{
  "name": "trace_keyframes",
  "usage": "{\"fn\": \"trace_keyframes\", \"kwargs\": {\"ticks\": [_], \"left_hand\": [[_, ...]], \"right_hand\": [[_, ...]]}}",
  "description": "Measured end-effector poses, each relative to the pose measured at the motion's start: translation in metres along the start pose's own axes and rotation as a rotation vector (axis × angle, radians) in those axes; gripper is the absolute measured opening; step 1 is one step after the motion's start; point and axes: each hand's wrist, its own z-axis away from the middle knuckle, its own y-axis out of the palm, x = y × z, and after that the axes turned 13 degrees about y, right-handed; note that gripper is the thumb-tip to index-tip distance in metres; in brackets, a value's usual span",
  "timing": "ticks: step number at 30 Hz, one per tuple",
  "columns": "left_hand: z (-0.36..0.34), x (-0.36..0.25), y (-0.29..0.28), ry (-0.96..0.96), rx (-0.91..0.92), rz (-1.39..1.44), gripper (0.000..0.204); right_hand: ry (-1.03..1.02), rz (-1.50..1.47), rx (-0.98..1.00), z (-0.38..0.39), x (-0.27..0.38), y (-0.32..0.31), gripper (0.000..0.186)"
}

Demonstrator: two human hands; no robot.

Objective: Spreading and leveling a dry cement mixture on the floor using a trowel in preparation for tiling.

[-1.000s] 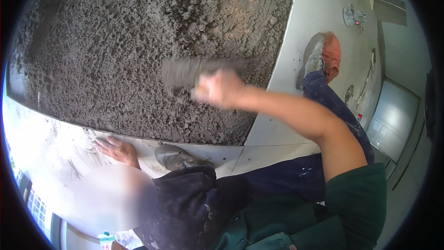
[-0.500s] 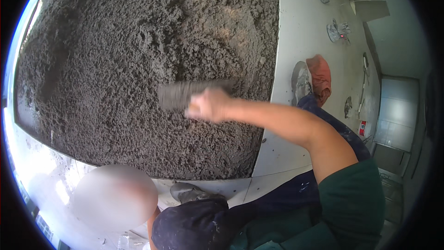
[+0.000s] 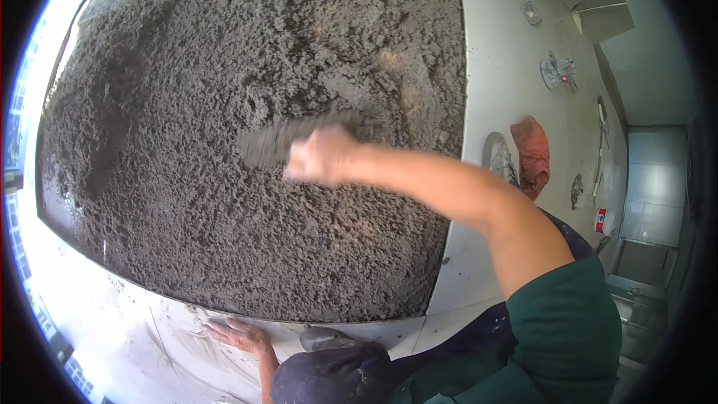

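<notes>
My right hand (image 3: pixel 323 156) is closed round the handle of a flat rectangular trowel (image 3: pixel 263 144). Motion smears both of them. The trowel lies over a wide bed of dark grey, crumbly mortar (image 3: pixel 172 195), its blade pointing off to the left and right of my fist. Whether the blade presses into the mortar or skims it is hard to tell. At the lower left, my left hand (image 3: pixel 241 335) rests palm down with fingers spread on the pale tiled floor (image 3: pixel 168 329), just outside the near edge of the bed.
Pale tiles run along the bed's right side. A grey shoe (image 3: pixel 497 156), a red cloth (image 3: pixel 531 151), a crumpled clear plastic piece (image 3: pixel 557 71) and a red-and-white container (image 3: pixel 601 221) are there. My dark-trousered knee (image 3: pixel 329 375) is close to the near edge.
The trowel has moved left and away across the mortar and turned slightly. The view has shifted, and my left hand, behind a blurred patch before, now shows on the tiles.
</notes>
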Motion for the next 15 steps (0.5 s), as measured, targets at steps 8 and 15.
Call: {"fn": "trace_keyframes", "kwargs": {"ticks": [8, 15], "left_hand": [[-0.013, -0.01, 0.0, -0.111, -0.02, -0.007, 0.065], [-0.019, -0.027, 0.0, -0.035, -0.017, 0.058, 0.066]], "right_hand": [[0.378, -0.183, -0.432, -0.102, -0.084, -0.113, 0.068], [0.363, -0.064, -0.472, -0.132, -0.031, -0.1, 0.056]]}}
